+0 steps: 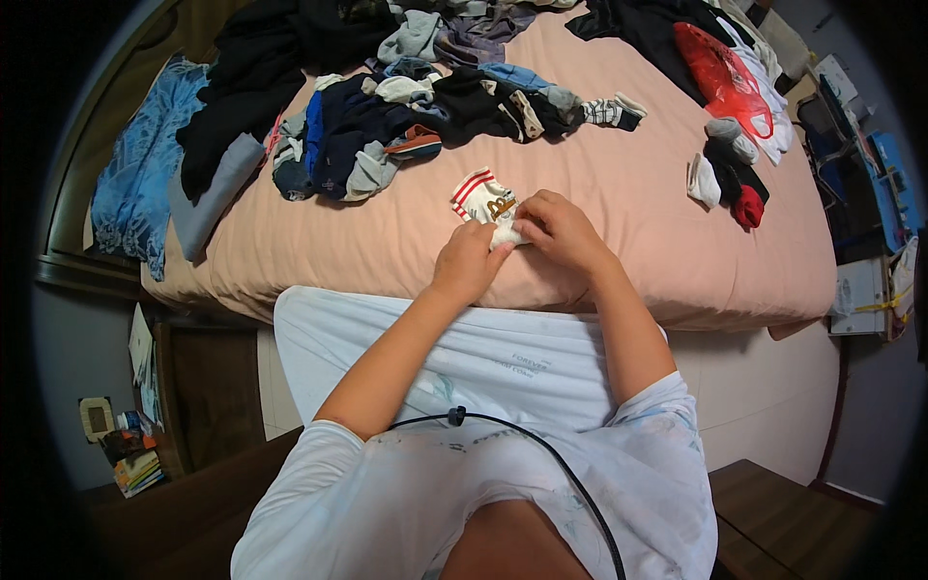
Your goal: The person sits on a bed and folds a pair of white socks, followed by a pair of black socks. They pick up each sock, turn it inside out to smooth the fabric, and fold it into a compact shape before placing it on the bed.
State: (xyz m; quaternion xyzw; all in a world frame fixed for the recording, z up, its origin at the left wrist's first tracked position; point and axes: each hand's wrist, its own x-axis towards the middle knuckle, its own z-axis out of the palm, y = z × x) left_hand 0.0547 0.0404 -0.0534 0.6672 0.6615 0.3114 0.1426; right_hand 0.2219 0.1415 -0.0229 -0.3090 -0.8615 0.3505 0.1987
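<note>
A small white sock (480,197) with red stripes at its cuff lies on the pink bed sheet (619,184) near the bed's front edge. My left hand (467,258) pinches its lower end. My right hand (559,228) grips the same sock from the right, fingers curled over it. Both hands meet over the sock, which is partly hidden under my fingers.
A heap of dark and grey socks and clothes (406,116) covers the bed's far left. A red plastic bag (720,72) and a few rolled socks (725,169) lie at the right. Blue lace cloth (140,174) hangs off the left side. Boxes (870,164) stand beyond the bed's right side.
</note>
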